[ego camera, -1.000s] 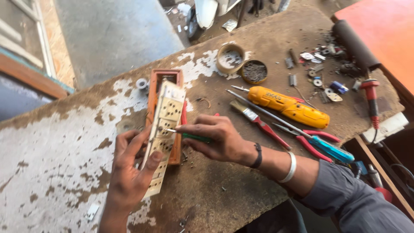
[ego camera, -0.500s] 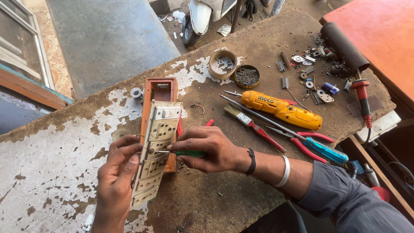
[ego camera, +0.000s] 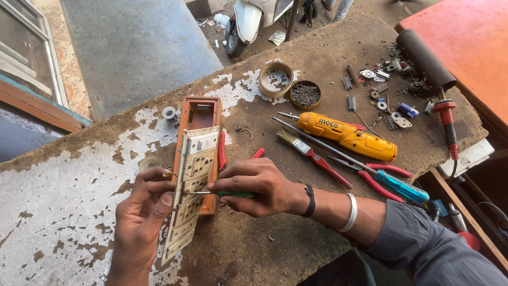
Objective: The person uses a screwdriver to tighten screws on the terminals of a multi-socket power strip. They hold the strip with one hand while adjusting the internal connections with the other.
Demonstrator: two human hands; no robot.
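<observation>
A long cream switch-and-socket plate [ego camera: 191, 182] lies tilted over an open orange-brown wooden box [ego camera: 199, 114] on the worn workbench [ego camera: 63, 206]. My left hand [ego camera: 142, 217] grips the plate's left edge near its lower half. My right hand [ego camera: 256, 186] is shut on a small green-handled screwdriver [ego camera: 233, 194] whose thin shaft points left, its tip against the plate's right side. The plate's lower end sticks out past the box towards me.
To the right lie a yellow cordless screwdriver [ego camera: 349, 136], a red-handled brush [ego camera: 312, 156], red pliers [ego camera: 389, 170], a blue-handled screwdriver [ego camera: 402, 186] and a soldering iron [ego camera: 447, 127]. A tape roll [ego camera: 275, 78], a tin of screws [ego camera: 306, 94] and several small parts sit at the back.
The view has shifted a little. My left hand has slid up along the plate's left edge, and the screwdriver tip now rests lower on the plate. The box and tools lie unmoved.
</observation>
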